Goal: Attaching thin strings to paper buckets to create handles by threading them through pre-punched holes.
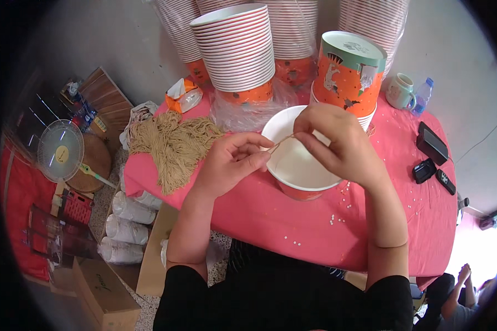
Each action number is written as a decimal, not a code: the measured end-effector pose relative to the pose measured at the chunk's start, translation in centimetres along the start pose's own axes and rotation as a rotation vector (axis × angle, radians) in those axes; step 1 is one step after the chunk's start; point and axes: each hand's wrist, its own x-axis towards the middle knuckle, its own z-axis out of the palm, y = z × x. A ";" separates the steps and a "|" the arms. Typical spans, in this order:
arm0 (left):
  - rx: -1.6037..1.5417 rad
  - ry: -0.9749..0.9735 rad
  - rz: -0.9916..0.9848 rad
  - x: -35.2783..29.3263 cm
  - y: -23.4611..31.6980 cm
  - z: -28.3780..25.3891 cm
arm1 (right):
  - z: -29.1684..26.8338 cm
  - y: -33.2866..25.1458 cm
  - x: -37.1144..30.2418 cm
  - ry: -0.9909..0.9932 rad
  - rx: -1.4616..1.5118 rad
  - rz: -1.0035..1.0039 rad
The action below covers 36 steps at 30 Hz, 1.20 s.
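Observation:
Above a white-lined paper bucket (301, 175), a thin tan cord (280, 143) stretches between my two hands. My left hand (226, 165) pinches one part of it between thumb and forefinger, beside the bucket's left rim. Over the bucket's far right side, my right hand (342, 140) is bent down with its fingertips closed on the cord. The bucket stands upright on the pink-covered table (248, 212); a little of its orange outside shows below the rim. To the left of it lies a loose heap of similar tan cords (174, 149).
Behind are nested bucket stacks (234, 52) and an upside-down orange and green bucket (352, 77). A mug (400, 91), a bottle (422, 96) and a black device (432, 143) stand right. Small white bits (332, 220) dot the cloth. A fan (61, 150) is left; another person (461, 298) sits lower right.

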 end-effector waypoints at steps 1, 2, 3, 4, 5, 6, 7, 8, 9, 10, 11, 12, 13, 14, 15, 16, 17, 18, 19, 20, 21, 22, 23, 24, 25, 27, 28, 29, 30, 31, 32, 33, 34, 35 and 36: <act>-0.001 0.025 0.012 -0.1 0.0 0.0 | -0.2 -0.2 -0.1 0.015 0.047 0.052; -0.002 0.051 0.024 -0.1 -0.1 0.0 | -0.2 -0.2 -0.1 0.016 0.047 0.055; -0.003 0.049 0.023 -0.3 -0.1 0.1 | -0.2 -0.3 -0.2 -0.002 0.065 0.071; -0.007 0.022 0.022 -0.4 0.1 0.2 | -0.2 -0.3 -0.2 -0.020 0.084 0.086; -0.010 -0.005 0.021 -0.5 0.2 0.3 | -0.1 -0.3 -0.2 -0.038 0.103 0.100; -0.010 -0.005 0.021 -0.6 0.5 0.5 | 0.0 -0.3 -0.2 -0.038 0.104 0.100; -0.049 0.001 -0.019 -0.7 0.8 0.7 | 0.2 -0.2 -0.3 -0.054 0.097 0.077; -0.088 0.007 -0.059 -0.8 0.9 0.9 | 0.4 -0.2 -0.3 -0.070 0.090 0.054; -0.088 0.007 -0.059 -0.8 0.8 1.1 | 0.6 -0.2 -0.3 -0.065 0.094 0.045; -0.147 0.021 -0.070 -0.9 0.7 1.3 | 0.8 -0.3 -0.3 -0.065 0.096 0.047; -0.206 0.035 -0.081 -1.0 0.6 1.4 | 0.9 -0.4 -0.3 -0.077 0.094 0.040; -0.206 0.034 -0.085 -1.1 0.3 1.6 | 1.1 -0.5 -0.3 -0.090 0.092 0.032; -0.186 0.067 -0.063 -1.3 0.1 1.8 | 1.3 -0.5 -0.3 -0.089 0.094 0.033; -0.165 0.100 -0.042 -1.4 -0.2 1.8 | 1.5 -0.5 -0.2 -0.085 0.092 0.028; -0.165 0.100 -0.043 -1.5 -0.5 1.7 | 1.7 -0.5 -0.2 -0.082 0.090 0.023; -0.217 0.097 -0.039 -1.5 -0.8 1.6 | 1.8 -0.5 -0.3 -0.083 0.091 0.023; -0.269 0.095 -0.034 -1.6 -1.0 1.5 | 1.8 -0.5 -0.3 -0.092 0.089 0.025; -0.269 0.097 -0.034 -1.6 -1.1 1.6 | 1.8 -0.5 -0.3 -0.101 0.087 0.026; -0.312 0.092 -0.030 -1.6 -1.1 1.8 | 1.9 -0.5 -0.3 -0.102 0.087 0.024; -0.355 0.088 -0.026 -1.6 -1.1 2.0 | 2.0 -0.5 -0.3 -0.096 0.086 0.029; -0.355 0.090 -0.025 -1.7 -1.1 2.1 | 2.1 -0.5 -0.3 -0.090 0.084 0.033; -0.361 0.093 -0.027 -1.8 -1.0 2.3 | 2.1 -0.5 -0.4 -0.091 0.084 0.030; -0.367 0.095 -0.030 -1.9 -1.0 2.4 | 2.2 -0.5 -0.4 -0.094 0.093 0.048; -0.366 0.097 -0.028 -1.9 -1.0 2.4 | 2.2 -0.5 -0.4 -0.096 0.101 0.065; -0.342 0.119 -0.036 -2.0 -1.2 2.5 | 2.3 -0.4 -0.4 -0.098 0.104 0.064; -0.318 0.144 -0.046 -2.0 -1.4 2.7 | 2.5 -0.4 -0.4 -0.106 0.104 0.041; -0.240 0.189 -0.006 -1.9 -1.4 3.0 | 2.5 -0.4 -0.4 -0.106 0.103 0.039; -0.161 0.235 0.034 -1.8 -1.3 3.2 | 2.5 -0.5 -0.5 -0.127 0.136 0.067; -0.161 0.235 0.035 -1.8 -1.3 3.1 | 2.5 -0.4 -0.5 -0.147 0.169 0.094; -0.125 0.225 0.064 -1.9 -1.4 3.0 | 2.5 -0.4 -0.5 -0.148 0.168 0.095; -0.089 0.215 0.093 -2.0 -1.5 3.0 | 2.4 -0.4 -0.6 -0.170 0.235 0.154; -0.090 0.214 0.093 -2.0 -1.6 3.0 | 2.4 -0.4 -0.6 -0.192 0.302 0.213; -0.054 0.221 0.103 -2.0 -1.7 3.0 | 2.3 -0.4 -0.6 -0.192 0.303 0.213; -0.018 0.228 0.113 -2.0 -1.7 3.1 | 2.3 -0.5 -0.6 -0.219 0.327 0.250; -0.018 0.228 0.112 -2.0 -1.7 3.3 | 2.2 -0.5 -0.6 -0.245 0.352 0.288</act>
